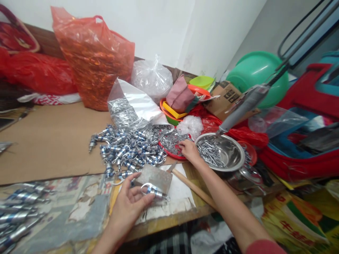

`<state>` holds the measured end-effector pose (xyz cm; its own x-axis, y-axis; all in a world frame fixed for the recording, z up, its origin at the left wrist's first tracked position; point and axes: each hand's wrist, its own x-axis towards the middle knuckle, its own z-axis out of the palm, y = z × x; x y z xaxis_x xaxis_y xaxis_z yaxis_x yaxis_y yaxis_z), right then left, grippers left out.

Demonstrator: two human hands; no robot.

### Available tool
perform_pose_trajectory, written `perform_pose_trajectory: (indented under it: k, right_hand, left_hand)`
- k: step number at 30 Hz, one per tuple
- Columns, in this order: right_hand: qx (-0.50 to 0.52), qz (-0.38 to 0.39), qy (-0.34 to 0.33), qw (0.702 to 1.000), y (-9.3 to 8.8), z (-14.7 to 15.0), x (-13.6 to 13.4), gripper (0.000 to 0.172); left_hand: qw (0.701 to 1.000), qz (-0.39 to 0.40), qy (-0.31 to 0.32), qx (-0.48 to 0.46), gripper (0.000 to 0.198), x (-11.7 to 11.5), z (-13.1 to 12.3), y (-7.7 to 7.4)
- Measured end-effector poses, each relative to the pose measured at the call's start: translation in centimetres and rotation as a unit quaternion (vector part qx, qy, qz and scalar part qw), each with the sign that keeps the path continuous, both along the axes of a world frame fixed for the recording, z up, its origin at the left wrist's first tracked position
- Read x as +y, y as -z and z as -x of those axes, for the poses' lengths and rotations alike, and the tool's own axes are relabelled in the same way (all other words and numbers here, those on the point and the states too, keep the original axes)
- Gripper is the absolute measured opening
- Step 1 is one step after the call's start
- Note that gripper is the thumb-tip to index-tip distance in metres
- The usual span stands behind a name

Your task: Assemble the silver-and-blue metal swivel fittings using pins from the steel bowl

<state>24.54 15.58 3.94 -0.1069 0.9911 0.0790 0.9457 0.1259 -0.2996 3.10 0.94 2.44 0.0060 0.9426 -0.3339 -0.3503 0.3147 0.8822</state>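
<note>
Between the fingers and thumb of my left hand (131,201) is a silver and blue metal key ring piece (155,192), held against the near side of a grey metal block (150,174). My right hand (189,151) is over the edge of a red tray (173,155) of small metal parts, its fingers pinched together. Whatever they hold is too small to make out. Beside the block lies a hammer with a wooden handle (196,189). A large heap of similar silver and blue pieces (129,151) lies behind the block.
Right of my right hand stands a steel bowl (239,164) of metal pins, with a grey-handled tool (242,102) above it. More silver and blue pieces (21,211) lie at left. Plastic bags (92,67), a cardboard box (225,98) and a green basin (261,72) stand behind.
</note>
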Motion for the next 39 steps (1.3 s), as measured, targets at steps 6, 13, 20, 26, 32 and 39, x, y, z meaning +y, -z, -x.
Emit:
perform_pose_trajectory:
  k: [6,13,20,26,32,39]
  right_hand:
    - [0.183,0.045,-0.120,0.975,-1.5,3.1,-7.2,0.022]
    - [0.281,0.013,-0.190,0.940,-1.5,6.6,-11.1,0.013]
    - [0.204,-0.033,-0.188,0.960,-1.0,7.1,-11.8,0.014]
    - [0.223,-0.024,-0.133,0.965,-1.4,6.9,-12.2,0.011]
    - [0.207,0.002,-0.091,0.974,-1.2,8.5,-12.1,0.009]
    - [0.087,0.061,-0.076,0.991,-2.6,8.5,-11.6,0.012]
  left_hand:
    - [1.000,0.004,-0.002,0.021,0.073,0.1,0.3,-0.3]
    - [1.000,-0.002,0.005,0.011,0.069,-0.1,0.0,-0.6]
    - [1.000,-0.005,-0.002,0.003,0.067,-0.2,0.0,-0.7]
    - [1.000,0.003,-0.009,0.007,0.070,-0.2,-0.1,-0.6]
    - [1.000,0.005,-0.014,0.018,0.071,-0.2,-0.1,-0.6]
    - [1.000,0.002,-0.002,0.024,0.071,-0.2,-0.1,-0.9]
